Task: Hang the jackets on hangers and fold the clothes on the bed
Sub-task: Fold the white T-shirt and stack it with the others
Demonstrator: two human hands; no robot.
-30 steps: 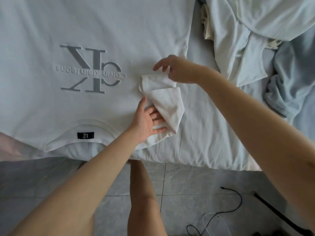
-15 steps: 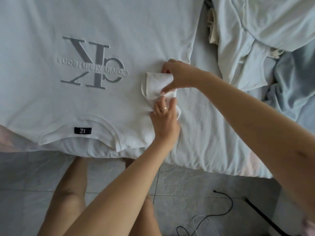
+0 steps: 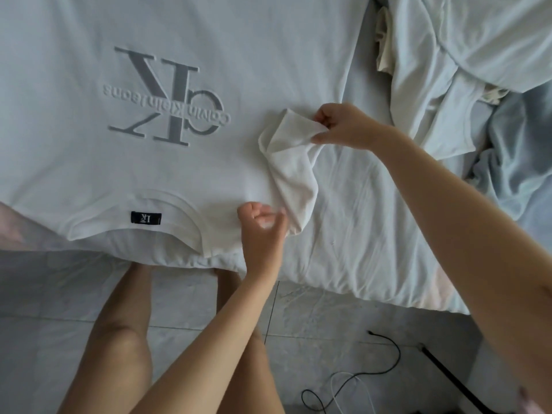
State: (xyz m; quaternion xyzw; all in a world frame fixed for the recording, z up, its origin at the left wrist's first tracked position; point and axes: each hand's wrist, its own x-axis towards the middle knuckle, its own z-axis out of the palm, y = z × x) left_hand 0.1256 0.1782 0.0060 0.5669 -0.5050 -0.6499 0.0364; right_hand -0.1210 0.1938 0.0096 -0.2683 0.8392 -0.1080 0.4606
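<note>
T-shirt: a white cotton T-shirt with a grey logo (image 3: pixel 209 55) is lying flat on the pale-sheeted bed (image 3: pixel 373 228), its far and left parts running out of frame.
Sleeve: the crumpled white short sleeve (image 3: pixel 292 165) is bunching beside the body.
Right hand (image 3: pixel 343 127): pinching the sleeve's end.
Left hand (image 3: pixel 263 222): curling at the shoulder; motion blur is hiding whether it is gripping cloth.
Heap: pale crumpled clothes (image 3: pixel 448 70) are lying well apart, partly cut off.
</note>
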